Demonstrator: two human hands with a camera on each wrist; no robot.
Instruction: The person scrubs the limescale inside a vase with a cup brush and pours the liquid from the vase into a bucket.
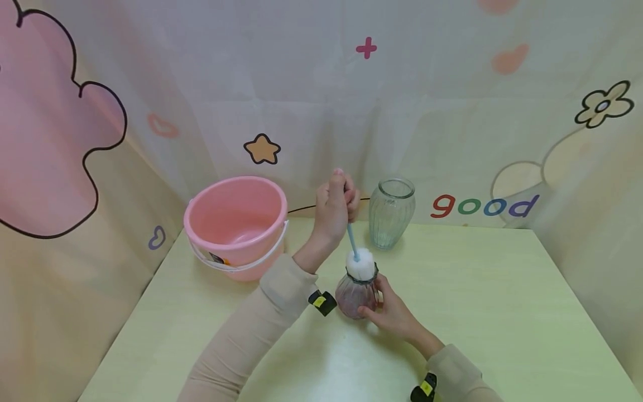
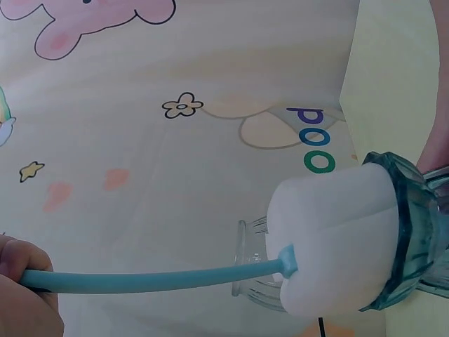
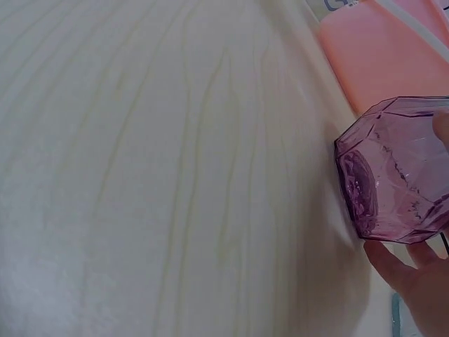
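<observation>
My left hand (image 1: 335, 209) is raised over the table, fingers curled round the light-blue handle of a sponge brush (image 2: 161, 276). Its white sponge head (image 1: 360, 263) sits in the mouth of a small faceted glass vase, with the upper part of the sponge standing out above the rim. The vase (image 1: 355, 296) has a teal scalloped rim and a purple lower body. At its right side my right hand (image 1: 397, 317) holds the body between thumb and fingers. The right wrist view shows fingertips against the purple glass (image 3: 403, 172) near its base.
A pink bucket (image 1: 236, 262) with a white handle stands at the back left. Behind the small vase, toward the right, is a taller clear ribbed glass vase (image 1: 392, 218). A printed curtain (image 1: 311, 84) hangs behind the pale green table (image 1: 492, 290).
</observation>
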